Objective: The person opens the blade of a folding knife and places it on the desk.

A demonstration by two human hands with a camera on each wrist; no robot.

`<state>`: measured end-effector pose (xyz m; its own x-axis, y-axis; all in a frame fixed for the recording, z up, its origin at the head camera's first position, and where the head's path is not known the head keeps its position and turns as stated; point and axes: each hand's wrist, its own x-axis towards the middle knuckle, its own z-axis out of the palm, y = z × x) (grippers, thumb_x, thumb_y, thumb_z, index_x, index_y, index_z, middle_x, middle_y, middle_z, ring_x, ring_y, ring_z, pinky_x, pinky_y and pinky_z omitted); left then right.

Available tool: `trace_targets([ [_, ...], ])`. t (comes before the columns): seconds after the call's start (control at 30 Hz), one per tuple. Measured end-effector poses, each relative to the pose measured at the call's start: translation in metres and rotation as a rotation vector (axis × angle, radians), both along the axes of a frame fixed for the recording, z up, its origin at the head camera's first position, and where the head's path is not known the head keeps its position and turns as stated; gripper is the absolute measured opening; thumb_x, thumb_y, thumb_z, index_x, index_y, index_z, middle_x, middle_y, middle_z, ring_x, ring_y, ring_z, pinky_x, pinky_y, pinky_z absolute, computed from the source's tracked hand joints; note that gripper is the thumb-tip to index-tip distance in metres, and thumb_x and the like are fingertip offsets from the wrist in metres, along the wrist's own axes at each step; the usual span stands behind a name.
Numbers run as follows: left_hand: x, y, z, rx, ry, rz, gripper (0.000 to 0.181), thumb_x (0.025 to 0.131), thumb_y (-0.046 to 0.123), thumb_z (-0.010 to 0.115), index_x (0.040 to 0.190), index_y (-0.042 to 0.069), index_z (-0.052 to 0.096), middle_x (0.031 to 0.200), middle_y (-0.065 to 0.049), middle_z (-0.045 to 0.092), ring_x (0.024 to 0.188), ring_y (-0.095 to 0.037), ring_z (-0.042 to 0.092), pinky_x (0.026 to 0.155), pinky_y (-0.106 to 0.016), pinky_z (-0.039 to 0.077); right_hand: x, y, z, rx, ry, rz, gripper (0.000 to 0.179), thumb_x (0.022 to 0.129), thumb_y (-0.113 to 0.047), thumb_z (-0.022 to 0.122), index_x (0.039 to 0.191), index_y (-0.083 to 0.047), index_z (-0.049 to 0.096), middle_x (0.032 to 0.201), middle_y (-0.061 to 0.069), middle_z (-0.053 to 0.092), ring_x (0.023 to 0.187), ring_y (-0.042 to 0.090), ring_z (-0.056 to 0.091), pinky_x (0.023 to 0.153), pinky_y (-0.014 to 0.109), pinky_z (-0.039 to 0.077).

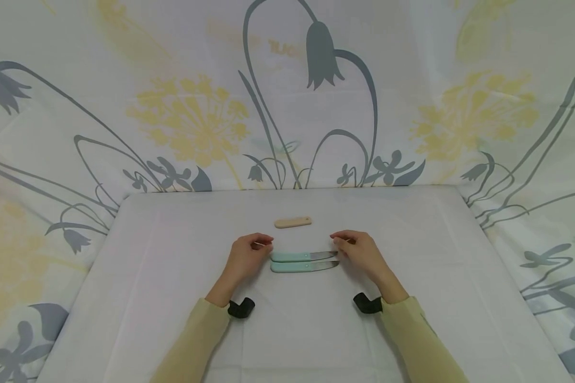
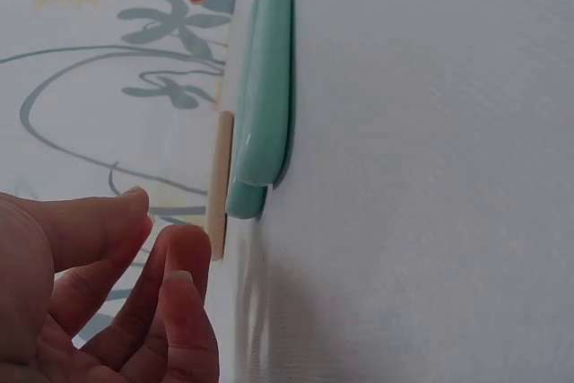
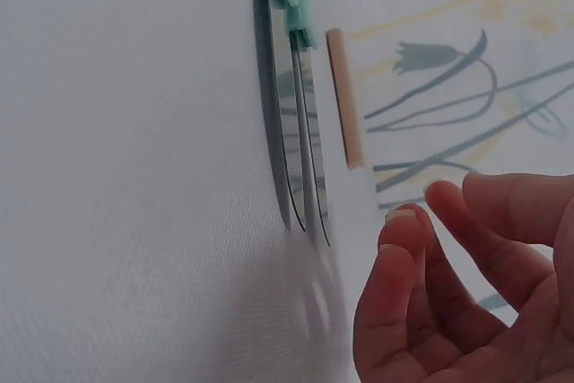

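Observation:
Two knives with mint-green handles lie side by side on the white table, blades pointing right: a far knife (image 1: 289, 257) and a near knife (image 1: 287, 267). My left hand (image 1: 249, 255) hovers just left of the handle ends, fingers loosely bent, nothing held. At the blade tips is my right hand (image 1: 361, 252), also holding nothing, thumb and fingers apart in the right wrist view. The left wrist view shows the rounded green handles (image 2: 269, 87), and the right wrist view the thin metal blades (image 3: 305, 150). Beyond the knives lies a small beige wooden-looking strip (image 1: 293, 222) with a hole at its right end.
A white cloth covers the table (image 1: 172, 223). Behind and around it hangs a curtain (image 1: 397, 106) with grey and yellow flowers. Black wrist mounts (image 1: 241, 308) stick out by both pale yellow-green sleeves (image 1: 187, 340).

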<state>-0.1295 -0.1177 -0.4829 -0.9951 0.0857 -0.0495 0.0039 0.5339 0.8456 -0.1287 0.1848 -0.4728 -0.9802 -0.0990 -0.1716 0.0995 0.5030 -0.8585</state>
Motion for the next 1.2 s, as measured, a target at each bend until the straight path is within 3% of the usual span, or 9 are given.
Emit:
trace_targets([
  [0.13, -0.008, 0.001, 0.002, 0.041, -0.004, 0.022, 0.02, 0.093, 0.015, 0.07, 0.113, 0.012, 0.074, 0.104, -0.001, 0.07, 0.092, -0.017, 0.065, 0.082, -0.037, 0.052, -0.006, -0.004, -0.001, -0.065, 0.028, -0.031, 0.028, 0.1, -0.022, 0.062, 0.12, -0.005, 0.071, 0.094, 0.012, 0.067, 0.081, 0.024, 0.058, 0.065, 0.027, 0.046],
  [0.27, -0.016, 0.002, 0.005, 0.071, -0.01, 0.047, 0.022, 0.094, 0.017, 0.069, 0.115, 0.01, 0.073, 0.106, -0.003, 0.07, 0.095, -0.019, 0.064, 0.084, -0.038, 0.051, -0.012, -0.009, -0.003, -0.145, 0.034, -0.061, 0.029, 0.101, -0.021, 0.061, 0.122, -0.003, 0.069, 0.112, 0.014, 0.069, 0.096, 0.026, 0.063, 0.079, 0.03, 0.051],
  [0.4, -0.023, 0.004, 0.004, 0.083, -0.017, 0.083, 0.025, 0.095, 0.019, 0.068, 0.118, 0.009, 0.071, 0.109, -0.005, 0.069, 0.099, -0.021, 0.063, 0.087, -0.039, 0.05, -0.017, -0.015, -0.004, -0.186, 0.041, -0.085, 0.03, 0.101, -0.02, 0.06, 0.124, -0.002, 0.068, 0.119, 0.014, 0.068, 0.102, 0.027, 0.062, 0.083, 0.031, 0.051],
  [0.57, -0.031, 0.008, -0.001, 0.093, -0.056, 0.1, 0.026, 0.096, 0.021, 0.066, 0.12, 0.01, 0.07, 0.114, -0.007, 0.069, 0.103, -0.023, 0.063, 0.09, -0.04, 0.049, -0.023, -0.021, -0.005, -0.173, 0.053, -0.116, 0.031, 0.102, -0.017, 0.059, 0.128, -0.002, 0.066, 0.124, 0.013, 0.066, 0.103, 0.027, 0.061, 0.083, 0.03, 0.049],
  [0.83, -0.037, 0.02, -0.002, 0.133, -0.11, 0.134, 0.032, 0.096, 0.025, 0.065, 0.123, 0.009, 0.067, 0.12, -0.007, 0.067, 0.106, -0.024, 0.062, 0.092, -0.041, 0.048, -0.036, -0.036, -0.007, -0.156, -0.002, -0.118, 0.038, 0.102, -0.017, 0.058, 0.136, -0.003, 0.059, 0.137, 0.014, 0.059, 0.13, 0.028, 0.05, 0.106, 0.043, 0.04],
  [1.2, -0.038, 0.026, -0.001, 0.11, -0.132, 0.152, 0.03, 0.096, 0.024, 0.063, 0.122, 0.009, 0.069, 0.115, -0.009, 0.069, 0.106, -0.024, 0.061, 0.093, -0.041, 0.047, -0.044, -0.053, -0.011, -0.129, -0.001, -0.077, 0.04, 0.1, -0.019, 0.059, 0.138, -0.008, 0.059, 0.135, 0.015, 0.06, 0.129, 0.029, 0.051, 0.108, 0.044, 0.037],
])
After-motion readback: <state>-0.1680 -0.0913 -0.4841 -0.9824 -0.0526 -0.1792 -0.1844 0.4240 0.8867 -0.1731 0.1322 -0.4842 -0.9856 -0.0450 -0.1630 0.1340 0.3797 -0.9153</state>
